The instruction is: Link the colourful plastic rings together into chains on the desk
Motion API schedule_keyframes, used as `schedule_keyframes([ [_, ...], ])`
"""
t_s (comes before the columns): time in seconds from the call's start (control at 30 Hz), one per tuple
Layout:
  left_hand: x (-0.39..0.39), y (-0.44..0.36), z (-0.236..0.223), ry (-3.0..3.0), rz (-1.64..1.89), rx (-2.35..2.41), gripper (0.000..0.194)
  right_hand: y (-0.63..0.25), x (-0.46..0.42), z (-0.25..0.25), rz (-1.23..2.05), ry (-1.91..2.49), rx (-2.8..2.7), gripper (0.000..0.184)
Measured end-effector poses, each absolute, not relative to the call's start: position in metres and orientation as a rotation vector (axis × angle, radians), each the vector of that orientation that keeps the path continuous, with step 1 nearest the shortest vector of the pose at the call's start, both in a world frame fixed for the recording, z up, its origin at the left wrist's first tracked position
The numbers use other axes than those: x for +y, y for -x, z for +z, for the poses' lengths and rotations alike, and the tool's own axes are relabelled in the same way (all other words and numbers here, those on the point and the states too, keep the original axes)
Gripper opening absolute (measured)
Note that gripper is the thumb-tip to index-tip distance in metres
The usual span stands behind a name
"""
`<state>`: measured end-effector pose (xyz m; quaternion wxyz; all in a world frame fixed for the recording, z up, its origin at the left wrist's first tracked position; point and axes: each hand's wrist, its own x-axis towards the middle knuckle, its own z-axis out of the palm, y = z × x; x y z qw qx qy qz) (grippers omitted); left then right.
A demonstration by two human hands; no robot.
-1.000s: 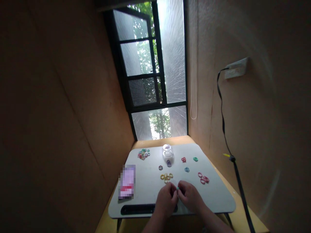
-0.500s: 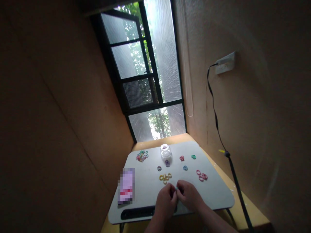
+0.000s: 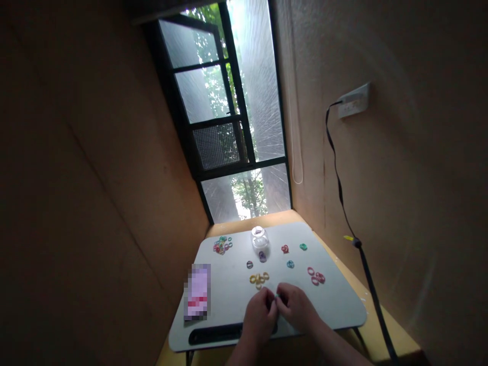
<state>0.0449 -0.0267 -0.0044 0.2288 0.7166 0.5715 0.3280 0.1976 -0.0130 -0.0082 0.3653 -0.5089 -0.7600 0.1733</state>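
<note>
Small teal piece (image 3: 277, 296), pinched between the fingertips of left hand (image 3: 260, 311) and right hand (image 3: 296, 304), above white tabletop (image 3: 229, 300).
Change over last second: view tilted, same close grip kept; handling continues, piece not laid down. Visible part a teal speck, remainder finger-covered, outline untellable; nearest neighbours, yellow rings (image 3: 258, 278) just beyond left hand.

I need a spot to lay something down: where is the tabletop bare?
Bare patches show on the white tabletop: one between the pixelated purple rectangular item and the small yellow rings; another between the small pink rings, the right hand and the near-right corner. It looks crowded in the middle, from the yellow rings back to the clear round jar.
</note>
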Motion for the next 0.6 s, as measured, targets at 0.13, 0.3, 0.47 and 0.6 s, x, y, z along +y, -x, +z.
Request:
schedule_keyframes([
  [0.13,-0.027,-0.0447,-0.0016,-1.971,0.895,1.578,0.007,-0.197,-0.0125,-0.0103,0.435,1.305,-1.96,0.013],
  [0.3,-0.0274,-0.0437,0.0007,-1.962,0.894,1.563,0.005,-0.1961,-0.0121,-0.01,0.428,1.336,-1.966,0.016],
  [0.47,-0.0278,-0.0429,-0.0013,-1.96,0.91,1.559,0.007,-0.1951,-0.0127,-0.0091,0.4,1.347,-1.993,0.017],
  [0.6,-0.0288,-0.043,-0.0014,-1.966,0.905,1.553,0.006,-0.1948,-0.0121,-0.012,0.391,1.354,-1.996,0.018],
])
